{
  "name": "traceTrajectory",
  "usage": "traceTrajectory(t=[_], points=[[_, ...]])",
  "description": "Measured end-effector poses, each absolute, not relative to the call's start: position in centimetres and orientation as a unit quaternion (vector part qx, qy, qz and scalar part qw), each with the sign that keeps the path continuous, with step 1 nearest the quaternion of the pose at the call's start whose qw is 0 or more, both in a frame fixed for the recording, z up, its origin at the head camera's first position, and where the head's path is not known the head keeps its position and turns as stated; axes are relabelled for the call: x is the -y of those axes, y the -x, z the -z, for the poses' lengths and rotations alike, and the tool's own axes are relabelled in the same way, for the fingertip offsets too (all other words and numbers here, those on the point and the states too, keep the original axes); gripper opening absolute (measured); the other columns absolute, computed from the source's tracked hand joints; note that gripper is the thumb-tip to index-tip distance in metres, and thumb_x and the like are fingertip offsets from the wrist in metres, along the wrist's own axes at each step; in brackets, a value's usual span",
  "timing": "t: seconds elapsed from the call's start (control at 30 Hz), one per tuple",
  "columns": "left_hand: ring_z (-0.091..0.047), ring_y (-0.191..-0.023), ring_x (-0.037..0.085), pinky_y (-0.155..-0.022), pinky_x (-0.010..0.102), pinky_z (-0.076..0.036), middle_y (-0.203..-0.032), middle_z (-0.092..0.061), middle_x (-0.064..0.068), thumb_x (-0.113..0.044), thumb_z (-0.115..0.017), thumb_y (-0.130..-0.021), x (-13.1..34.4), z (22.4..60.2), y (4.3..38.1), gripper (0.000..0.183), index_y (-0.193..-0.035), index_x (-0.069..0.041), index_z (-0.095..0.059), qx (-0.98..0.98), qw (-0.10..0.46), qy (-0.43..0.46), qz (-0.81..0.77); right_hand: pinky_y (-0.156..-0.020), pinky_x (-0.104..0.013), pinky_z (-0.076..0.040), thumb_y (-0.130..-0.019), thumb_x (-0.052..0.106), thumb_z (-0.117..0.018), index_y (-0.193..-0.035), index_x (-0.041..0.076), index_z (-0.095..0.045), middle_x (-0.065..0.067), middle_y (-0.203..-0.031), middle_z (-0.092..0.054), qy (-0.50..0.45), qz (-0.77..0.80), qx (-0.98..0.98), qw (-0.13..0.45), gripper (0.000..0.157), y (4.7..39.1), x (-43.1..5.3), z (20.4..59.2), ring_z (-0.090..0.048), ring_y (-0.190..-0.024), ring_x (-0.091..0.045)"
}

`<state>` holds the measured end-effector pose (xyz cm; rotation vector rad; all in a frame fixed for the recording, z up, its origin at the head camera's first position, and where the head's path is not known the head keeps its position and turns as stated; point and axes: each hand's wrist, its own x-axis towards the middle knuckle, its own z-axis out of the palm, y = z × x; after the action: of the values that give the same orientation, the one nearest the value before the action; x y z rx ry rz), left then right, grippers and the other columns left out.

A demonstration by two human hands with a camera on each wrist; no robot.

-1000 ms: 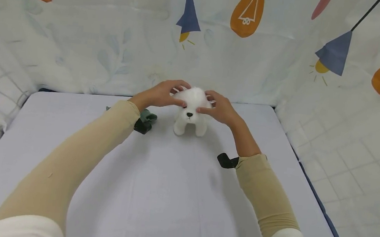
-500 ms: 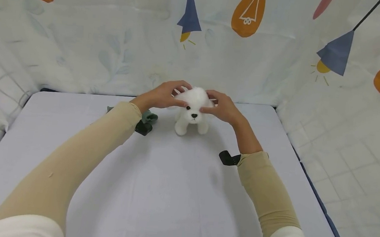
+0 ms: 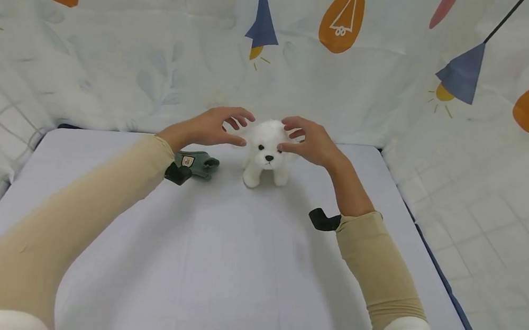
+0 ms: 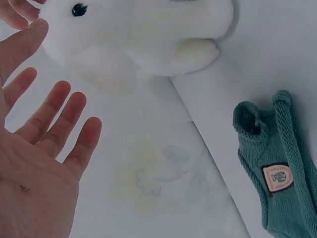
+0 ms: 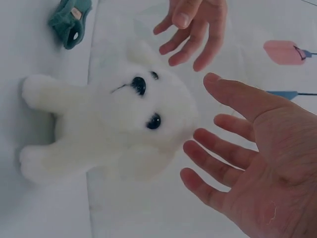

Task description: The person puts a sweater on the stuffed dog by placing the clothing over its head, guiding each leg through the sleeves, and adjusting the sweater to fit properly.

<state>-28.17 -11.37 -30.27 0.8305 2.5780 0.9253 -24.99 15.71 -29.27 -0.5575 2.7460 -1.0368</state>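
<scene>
A white plush dog [image 3: 268,152] stands upright near the back of the table, facing me, with black eyes and a black nose. My left hand [image 3: 215,127] is just left of its head, fingers spread and apart from it; the left wrist view shows the bare palm [image 4: 39,178]. On the dog's other side, my right hand [image 3: 312,143] has its fingers relaxed close beside the head. The right wrist view shows that hand [image 5: 262,163] holding nothing. A small green knitted garment [image 3: 199,164] with a badge lies left of the dog, partly hidden behind my left wrist.
The white-covered table [image 3: 235,268] ends at a back edge close behind the dog. A patterned curtain [image 3: 190,46] with lamp and bulb prints hangs behind it and along both sides. Black wrist camera mounts [image 3: 324,220] stick out from the sleeves.
My left hand has drawn left, away from the dog's head, uncovering more of the green garment. My right hand has lifted slightly off the head. The dog stays standing in place.
</scene>
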Motion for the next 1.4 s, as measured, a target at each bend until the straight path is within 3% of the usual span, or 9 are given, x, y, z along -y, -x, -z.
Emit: traceTrajectory(t=[0.27,0.67,0.87,1.4], points=[[-0.05,-0.124,0.028,-0.101,0.048,-0.044,-0.133,-0.053,0.009,-0.028,-0.073,-0.086,14.8,29.7,26.8,0.062,-0.141,-0.021,-0.044,-0.901,0.138,-0.274,-0.309,-0.101,-0.036,-0.047,-0.085,0.028,-0.075,-0.14,0.014,-0.047,-0.005,-0.135,-0.055,0.211,0.347,-0.909,0.093,0.064,24.5,-13.1,28.3,-0.055,-0.121,-0.02],[-0.049,-0.124,0.026,-0.101,0.048,-0.044,-0.134,-0.052,0.006,-0.03,-0.072,-0.087,18.9,28.8,24.8,0.063,-0.141,-0.023,-0.042,-0.913,0.138,-0.246,-0.295,-0.1,-0.033,-0.048,-0.085,0.031,-0.074,-0.141,0.016,-0.046,-0.008,-0.137,-0.054,0.261,0.343,-0.895,0.114,0.064,24.2,-8.6,28.5,-0.055,-0.121,-0.02],[-0.049,-0.124,0.027,-0.101,0.049,-0.044,-0.134,-0.052,0.008,-0.032,-0.072,-0.087,20.2,28.4,24.0,0.065,-0.142,-0.021,-0.041,-0.914,0.141,-0.241,-0.293,-0.099,-0.031,-0.049,-0.084,0.033,-0.075,-0.141,0.019,-0.046,-0.002,-0.135,-0.055,0.259,0.339,-0.895,0.128,0.065,24.1,-7.0,29.0,-0.055,-0.121,-0.016],[-0.052,-0.123,0.032,-0.097,0.052,-0.045,-0.132,-0.055,0.013,-0.026,-0.073,-0.086,23.7,30.5,22.4,0.061,-0.14,-0.018,-0.044,-0.926,0.137,-0.227,-0.27,-0.096,-0.031,-0.049,-0.085,0.031,-0.074,-0.14,0.018,-0.047,-0.002,-0.132,-0.056,0.289,0.329,-0.886,0.156,0.062,24.2,-3.1,31.6,-0.057,-0.12,-0.016]])
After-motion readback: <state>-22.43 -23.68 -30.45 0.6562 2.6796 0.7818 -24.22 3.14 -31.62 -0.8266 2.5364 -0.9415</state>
